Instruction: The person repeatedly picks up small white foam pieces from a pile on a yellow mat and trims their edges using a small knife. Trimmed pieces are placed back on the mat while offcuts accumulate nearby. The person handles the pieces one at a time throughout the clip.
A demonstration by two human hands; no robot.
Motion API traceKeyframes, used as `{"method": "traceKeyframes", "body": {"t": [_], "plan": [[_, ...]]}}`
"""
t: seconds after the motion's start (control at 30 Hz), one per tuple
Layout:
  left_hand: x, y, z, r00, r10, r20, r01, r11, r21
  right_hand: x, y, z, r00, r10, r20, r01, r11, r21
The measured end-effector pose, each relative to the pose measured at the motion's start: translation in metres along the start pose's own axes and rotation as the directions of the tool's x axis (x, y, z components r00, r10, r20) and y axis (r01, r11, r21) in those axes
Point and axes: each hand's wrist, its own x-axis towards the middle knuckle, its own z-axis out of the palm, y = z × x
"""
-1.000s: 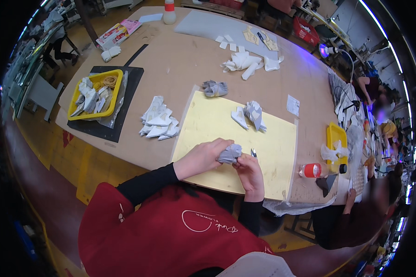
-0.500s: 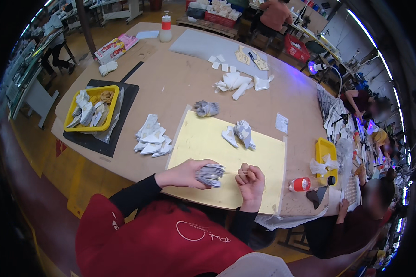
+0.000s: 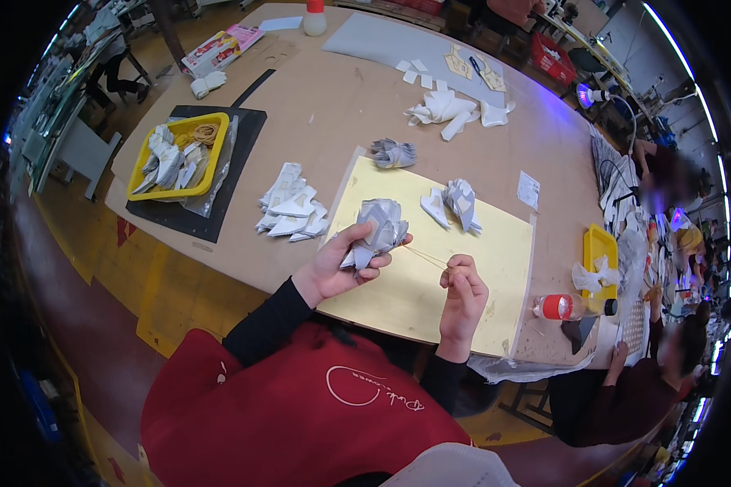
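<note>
Bundle of grey-white pieces (image 3: 378,231), clasped in left hand (image 3: 337,268) over yellow mat's (image 3: 495,268) near edge; right hand (image 3: 461,290) pinches stretched rubber band (image 3: 425,257). Binding apparently unfinished; loose stack (image 3: 291,213) remains.

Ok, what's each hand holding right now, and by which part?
The left hand grips a bundle of grey-and-white pieces by its lower end. The right hand pinches the end of a thin rubber band stretched from the bundle.

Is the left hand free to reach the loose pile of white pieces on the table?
Probably not: the left hand grips a grey-white fan bundle, though the white pieces pile lies close with nothing between.
</note>
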Motion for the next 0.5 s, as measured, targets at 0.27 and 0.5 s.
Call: {"method": "traceKeyframes", "body": {"t": [0.27,0.5], "plan": [[0.002,-0.022,0.006,0.998,0.032,0.054,-0.043,0.975,0.217,-0.007,-0.008,0.020,0.962,-0.264,-0.070,0.225,0.913,-0.341],[-0.012,-0.023,0.015,0.994,0.109,0.007,-0.085,0.737,0.670,-0.016,-0.024,0.036,0.937,-0.322,0.136,0.343,0.775,-0.531]]}}
